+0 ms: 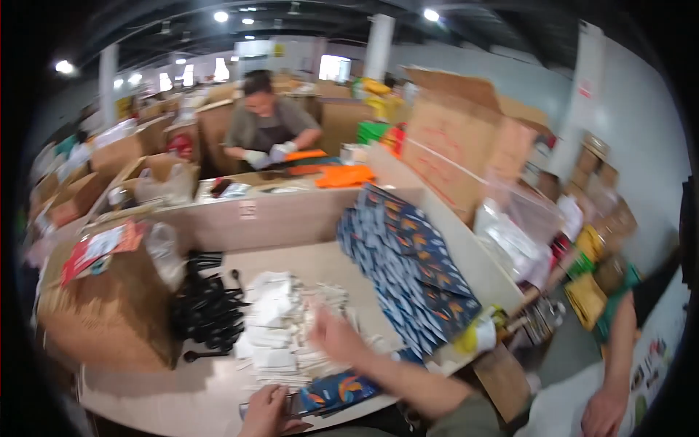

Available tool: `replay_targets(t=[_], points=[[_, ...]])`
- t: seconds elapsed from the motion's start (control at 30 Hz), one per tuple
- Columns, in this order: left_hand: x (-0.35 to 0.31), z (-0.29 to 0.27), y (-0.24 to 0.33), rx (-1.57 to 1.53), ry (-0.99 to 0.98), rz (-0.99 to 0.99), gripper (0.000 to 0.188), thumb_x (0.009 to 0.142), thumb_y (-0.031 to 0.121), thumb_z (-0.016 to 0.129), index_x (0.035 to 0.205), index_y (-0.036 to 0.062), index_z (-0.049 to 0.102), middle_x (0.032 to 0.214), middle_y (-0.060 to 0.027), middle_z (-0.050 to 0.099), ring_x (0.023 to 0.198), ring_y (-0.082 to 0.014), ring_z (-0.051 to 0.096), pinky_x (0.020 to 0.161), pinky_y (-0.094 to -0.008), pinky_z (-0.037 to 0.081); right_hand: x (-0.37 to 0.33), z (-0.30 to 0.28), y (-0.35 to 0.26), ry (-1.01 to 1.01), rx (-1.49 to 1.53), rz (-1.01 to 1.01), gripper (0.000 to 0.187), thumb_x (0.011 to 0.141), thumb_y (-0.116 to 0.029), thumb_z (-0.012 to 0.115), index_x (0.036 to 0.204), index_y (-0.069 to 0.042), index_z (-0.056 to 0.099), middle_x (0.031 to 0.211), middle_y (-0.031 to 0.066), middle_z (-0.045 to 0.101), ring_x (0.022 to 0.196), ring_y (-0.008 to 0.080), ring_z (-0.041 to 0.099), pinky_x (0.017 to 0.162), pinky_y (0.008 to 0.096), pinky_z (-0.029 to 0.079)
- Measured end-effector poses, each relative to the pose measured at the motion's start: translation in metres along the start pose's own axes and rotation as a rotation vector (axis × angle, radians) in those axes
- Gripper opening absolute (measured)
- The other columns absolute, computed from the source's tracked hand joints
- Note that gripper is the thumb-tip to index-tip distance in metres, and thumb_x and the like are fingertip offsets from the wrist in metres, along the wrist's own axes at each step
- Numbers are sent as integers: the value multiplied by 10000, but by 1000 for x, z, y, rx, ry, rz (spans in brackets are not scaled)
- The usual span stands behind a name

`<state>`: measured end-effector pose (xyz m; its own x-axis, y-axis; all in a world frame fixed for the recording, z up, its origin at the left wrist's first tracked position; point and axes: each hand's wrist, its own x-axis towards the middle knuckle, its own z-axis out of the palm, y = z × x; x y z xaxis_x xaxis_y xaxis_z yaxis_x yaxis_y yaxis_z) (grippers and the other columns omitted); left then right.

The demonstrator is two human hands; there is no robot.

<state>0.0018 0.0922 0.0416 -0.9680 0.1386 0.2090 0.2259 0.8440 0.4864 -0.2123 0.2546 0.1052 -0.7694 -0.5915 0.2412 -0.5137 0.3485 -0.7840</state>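
My left hand is at the near edge of the table, its fingers closed on the end of a dark blue pouch printed with orange shapes. My right hand, smeared by motion, is over a pile of flat white pieces, perhaps cloth or paper. Whether it holds any of them cannot be made out. Left of that pile lies a heap of black plastic spoons. Many overlapping blue patterned pouches fill the right side of the table.
A cardboard box stands at the table's left, an upright open carton at the far right. Low wooden walls border the tabletop. Across them a gloved person handles orange material. Another person's arm is at right.
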Motion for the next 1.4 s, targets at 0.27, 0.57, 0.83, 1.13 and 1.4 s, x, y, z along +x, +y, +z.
replay_targets(t=[0.27, 0.57, 0.83, 1.13, 1.4], points=[[-45, 15, -50, -11, 385, -372, 672, 803, 167, 722, 1404, 20, 458, 1346, -242, 489, 1236, -442, 474, 1070, -475, 387, 129, -331, -103, 798, 57, -52, 151, 904, -167, 570, 985, -48, 614, 725, 39, 623, 622, 114, 581, 520, 307, 490], [-49, 15, -39, 78, 309, -404, 512, 784, 255, 710, 1231, 36, 588, 1276, -185, 566, 1175, -396, 517, 1030, -481, 401, 31, -15, 128, -271, -602, 327, 328, 817, -353, 731, 944, -54, 686, 958, 171, 701, 936, 365, 671, 798, 467, 531], [-50, 9, -39, 94, 312, -426, 494, 779, 275, 743, 1194, 51, 598, 1230, -142, 582, 1131, -362, 541, 990, -463, 405, 23, -13, 88, -140, -553, 172, 300, 815, -338, 739, 810, -57, 634, 814, 168, 643, 820, 384, 627, 715, 471, 493], [-46, 2, -36, 110, 313, -417, 509, 782, 300, 746, 1198, 46, 600, 1227, -143, 581, 1128, -358, 545, 991, -451, 410, 16, 28, 54, -103, -586, -274, 156, 872, -149, 640, 993, -80, 709, 895, 129, 674, 834, 337, 651, 729, 430, 537], [-23, -47, -107, 69, 568, -412, 317, 866, 82, 641, 1181, 47, 635, 1201, -184, 630, 1114, -365, 606, 955, -402, 490, 18, 90, 48, -562, -635, -510, 101, 825, -128, 646, 876, -42, 630, 866, 126, 648, 855, 329, 671, 730, 430, 555]])
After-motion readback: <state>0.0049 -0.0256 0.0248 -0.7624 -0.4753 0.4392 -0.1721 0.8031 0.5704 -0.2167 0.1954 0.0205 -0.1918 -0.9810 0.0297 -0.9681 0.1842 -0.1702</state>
